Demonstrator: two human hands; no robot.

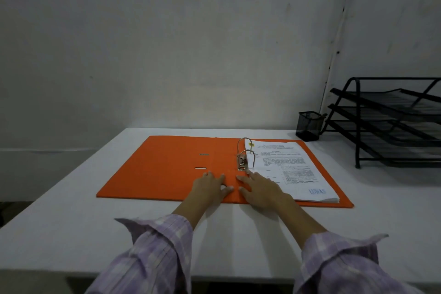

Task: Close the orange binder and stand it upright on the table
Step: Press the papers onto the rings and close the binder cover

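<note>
The orange binder [164, 169] lies open and flat on the white table [71, 222]. Its metal ring mechanism [244, 156] stands at the spine, with the rings shut through a stack of printed pages [288, 169] on the right half. My left hand [210, 188] rests flat on the near part of the left cover, just beside the spine, fingers spread. On the spine's near end lies my right hand [259, 192], palm down, fingers apart, its edge touching the pages. Neither hand grips anything.
A black mesh pen cup [309, 125] stands at the back right of the table. Beside it, at the far right, is a black tiered wire paper tray [391, 122]. A pale wall rises behind the table's far edge.
</note>
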